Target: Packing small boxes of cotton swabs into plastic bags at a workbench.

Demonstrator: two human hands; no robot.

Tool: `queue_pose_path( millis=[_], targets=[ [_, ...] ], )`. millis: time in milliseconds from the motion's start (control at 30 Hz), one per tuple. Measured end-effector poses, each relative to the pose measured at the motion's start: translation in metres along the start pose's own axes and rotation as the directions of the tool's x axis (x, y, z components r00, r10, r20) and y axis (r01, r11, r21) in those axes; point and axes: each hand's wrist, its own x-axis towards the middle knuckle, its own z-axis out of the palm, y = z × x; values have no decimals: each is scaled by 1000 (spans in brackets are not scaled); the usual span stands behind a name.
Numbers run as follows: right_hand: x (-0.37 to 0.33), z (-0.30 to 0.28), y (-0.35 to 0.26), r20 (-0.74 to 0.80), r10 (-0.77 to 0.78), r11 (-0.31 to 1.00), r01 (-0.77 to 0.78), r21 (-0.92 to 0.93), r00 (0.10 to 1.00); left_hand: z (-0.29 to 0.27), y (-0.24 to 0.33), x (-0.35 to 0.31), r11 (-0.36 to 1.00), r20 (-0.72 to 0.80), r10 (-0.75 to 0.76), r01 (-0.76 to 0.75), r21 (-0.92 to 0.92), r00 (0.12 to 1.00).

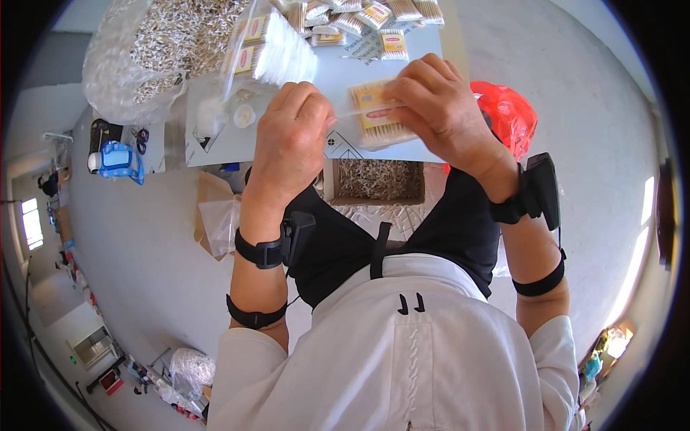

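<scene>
A pack of cotton swabs (pixel 388 134) with a yellow paper label lies on the pale table (pixel 237 151), in a clear plastic bag. The fingertips of my left hand (pixel 293 140) are pinched on a thin, clear plastic strip (pixel 348 113) that stretches across to the pack. My right hand (pixel 442 108) is closed over the pack's upper right side, its thumb and fingers pinching the bag's plastic. Whether the strip is part of the bag or a separate piece, I cannot tell. Beyond my left hand stands a stack of clear plastic bags (pixel 284 54) with printed labels.
Several finished-looking swab packs (pixel 393 44) lie at the table's far side. A large clear sack (pixel 162 50) of loose swabs sits far left. Below the table edge is a box (pixel 381 181) of swabs; a red plastic bag (pixel 514 118) hangs at the right.
</scene>
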Motion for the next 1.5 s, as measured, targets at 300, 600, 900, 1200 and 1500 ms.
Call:
queue_pose_path(
  millis=[300,600,900,1200,1500],
  targets=[
    [8,21,-13,86,-20,979,37,-200,996,22,16,16,998,2,18,-18,62,1000],
    [8,1,2,184,-77,947,130,-293,980,23,11,16,994,50,26,-31,101,998],
    [-10,-39,34,210,-112,941,172,-291,971,20,5,13,997,102,17,-24,68,995],
    [-57,-78,64,177,141,961,-92,-261,974,16,5,16,1000,87,-10,9,10,996],
    [-68,-18,31,91,652,478,-502,721,753,29,25,25,999,-43,35,-34,38,998]
  ],
)
